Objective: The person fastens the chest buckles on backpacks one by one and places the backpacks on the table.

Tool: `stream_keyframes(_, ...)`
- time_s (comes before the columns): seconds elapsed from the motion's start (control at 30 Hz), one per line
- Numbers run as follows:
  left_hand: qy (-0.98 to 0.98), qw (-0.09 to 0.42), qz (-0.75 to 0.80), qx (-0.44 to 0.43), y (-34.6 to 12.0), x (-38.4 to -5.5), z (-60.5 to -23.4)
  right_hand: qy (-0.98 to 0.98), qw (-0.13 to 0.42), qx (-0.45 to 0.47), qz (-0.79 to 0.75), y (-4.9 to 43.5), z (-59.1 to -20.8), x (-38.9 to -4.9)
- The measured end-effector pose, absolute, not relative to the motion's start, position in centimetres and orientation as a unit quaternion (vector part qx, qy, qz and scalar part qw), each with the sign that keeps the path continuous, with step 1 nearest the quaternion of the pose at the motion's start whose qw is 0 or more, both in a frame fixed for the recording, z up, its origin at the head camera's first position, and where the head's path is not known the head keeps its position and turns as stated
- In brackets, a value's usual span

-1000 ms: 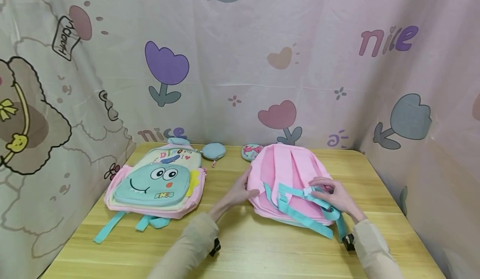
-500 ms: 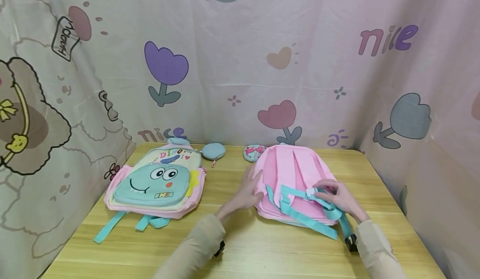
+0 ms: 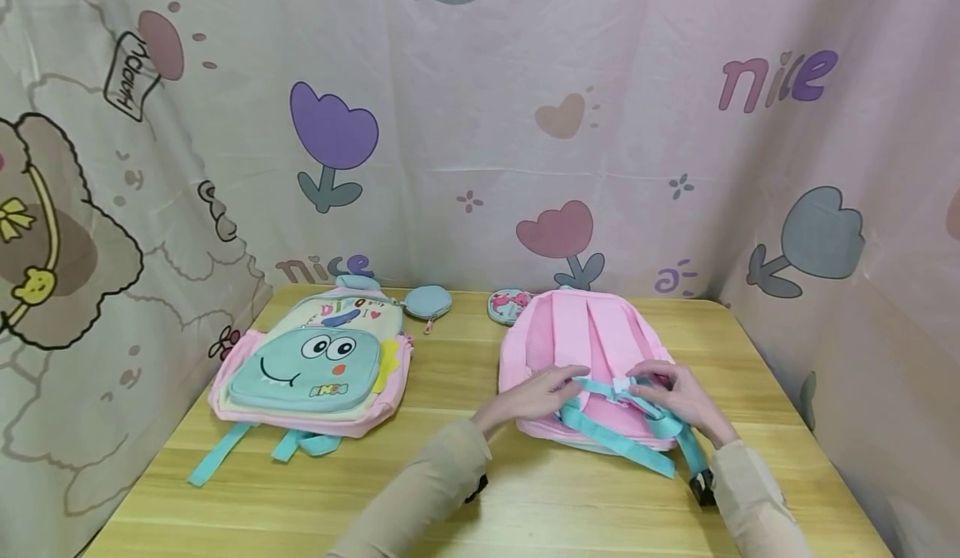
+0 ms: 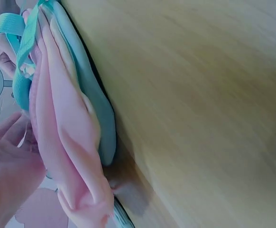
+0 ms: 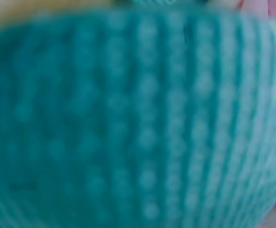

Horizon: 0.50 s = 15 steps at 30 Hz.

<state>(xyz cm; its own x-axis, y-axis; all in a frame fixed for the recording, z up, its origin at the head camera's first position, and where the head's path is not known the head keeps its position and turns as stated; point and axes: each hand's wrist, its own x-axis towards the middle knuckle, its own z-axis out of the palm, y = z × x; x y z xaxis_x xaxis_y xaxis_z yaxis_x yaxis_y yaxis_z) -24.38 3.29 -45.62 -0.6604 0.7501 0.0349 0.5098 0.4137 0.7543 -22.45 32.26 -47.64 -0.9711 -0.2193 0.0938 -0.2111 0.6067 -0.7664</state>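
Note:
A pink backpack [image 3: 517,358] lies with its shoulder straps facing up, and turquoise webbing straps [image 3: 615,441] run across its lower part. My left hand [image 3: 532,396] reaches over the backpack's left side, fingertips at the left end of the cross strap. From the left wrist view, this hand [image 4: 10,161] lies with loosely extended fingers along the pink fabric. Thumb and fingers of my right hand [image 3: 678,396] pinch the turquoise strap beside a white buckle [image 3: 622,386]. Blurred turquoise webbing [image 5: 142,114] fills most of the right wrist view and hides that hand's grip.
To the left lies a second backpack [image 3: 307,366] with a dinosaur face, its turquoise straps trailing on the wooden table [image 3: 465,491]. A round blue pouch [image 3: 427,302] is beside it. Another small round pouch [image 3: 507,306] sits behind the pink backpack. A patterned curtain [image 3: 465,108] encloses the table.
My left hand has moved from the pink backpack's left edge rightward onto the strap area. The backpack shifted slightly right earlier. My right hand stays at the buckle.

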Motion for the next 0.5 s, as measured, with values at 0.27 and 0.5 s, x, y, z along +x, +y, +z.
stream_keyframes(0.27,0.853,0.188,0.337,0.35,4.7,-24.2,-46.1,0.896,0.002,-0.124,-0.427,32.2,-47.9,-22.4)
stream_keyframes(0.5,0.852,0.226,0.359,0.307,4.9,-24.2,-46.5,0.889,-0.004,-0.134,-0.438,32.1,-48.0,-22.4)
